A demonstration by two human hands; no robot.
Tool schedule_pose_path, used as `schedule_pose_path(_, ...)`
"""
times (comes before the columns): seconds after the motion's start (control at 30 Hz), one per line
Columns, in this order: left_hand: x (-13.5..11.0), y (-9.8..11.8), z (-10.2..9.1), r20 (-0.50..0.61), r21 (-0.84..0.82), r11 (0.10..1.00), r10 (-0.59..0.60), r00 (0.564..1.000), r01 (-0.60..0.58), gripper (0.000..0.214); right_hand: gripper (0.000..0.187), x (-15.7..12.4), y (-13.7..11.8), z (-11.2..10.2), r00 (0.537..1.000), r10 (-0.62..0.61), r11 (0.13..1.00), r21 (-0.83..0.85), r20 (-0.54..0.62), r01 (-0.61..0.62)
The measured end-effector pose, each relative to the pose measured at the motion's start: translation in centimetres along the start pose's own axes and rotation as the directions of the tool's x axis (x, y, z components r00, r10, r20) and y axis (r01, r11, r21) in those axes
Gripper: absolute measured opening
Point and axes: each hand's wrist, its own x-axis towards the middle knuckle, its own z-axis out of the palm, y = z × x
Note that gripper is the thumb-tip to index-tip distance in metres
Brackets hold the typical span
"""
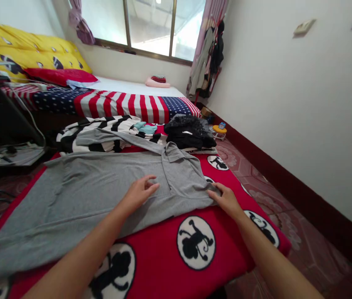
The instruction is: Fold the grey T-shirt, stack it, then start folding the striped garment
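A grey collared long-sleeved shirt (101,178) lies spread across the red blanket, its collar toward the right and one sleeve stretched over the clothes behind it. My left hand (138,194) is over the middle of the shirt, fingers apart and curved, with nothing in them. Whether its fingertips touch the cloth I cannot tell. At the shirt's right end, my right hand (226,201) pinches the edge of the cloth near the shoulder between thumb and fingers.
The red blanket (160,253) has monkey prints. Behind the shirt lie a black-and-white striped garment (70,132), a light blue cloth (147,128) and a stack of dark clothes (190,135). A bed (126,104) stands beyond; a white wall (303,104) rises at right.
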Motion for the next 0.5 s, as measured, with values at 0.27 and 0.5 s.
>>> schedule_pose_path(0.27,4.8,2.0,6.3,0.173,-0.208,0.978,0.042,0.984,-0.005,0.067,0.077,-3.6,0.4,-1.8,0.997,-0.022,0.99,0.143,0.076,0.011)
schedule_pose_path(0.5,5.8,1.2,8.0,-0.08,-0.216,0.956,0.187,0.979,-0.201,0.056,0.059,-3.7,1.9,-1.8,1.0,0.003,0.954,0.299,-0.007,-0.001)
